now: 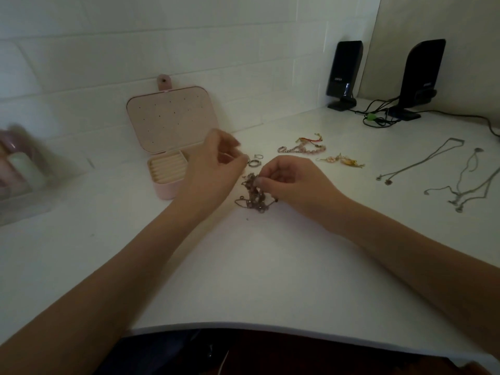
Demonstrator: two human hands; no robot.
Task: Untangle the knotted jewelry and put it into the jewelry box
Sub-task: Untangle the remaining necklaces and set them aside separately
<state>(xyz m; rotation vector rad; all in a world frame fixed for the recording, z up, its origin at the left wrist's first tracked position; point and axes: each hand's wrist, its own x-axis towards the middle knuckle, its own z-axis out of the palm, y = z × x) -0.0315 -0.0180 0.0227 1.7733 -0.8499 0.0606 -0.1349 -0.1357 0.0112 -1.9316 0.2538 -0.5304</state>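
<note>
Both hands met over a knotted chain [250,194] on the white bench [243,266], right hand [293,182] fingers pinching its top, left hand [213,165] fingers nipped narrow on a strand, open pink box [169,155] at nine o'clock.

**Camera setup: single head view**

One wide-angle camera, worn on the head, looks forward and down across the desk [243,266] toward the wall [189,50]. Both forearms enter from the bottom edge. The hands sit near frame centre, at close range.
</note>
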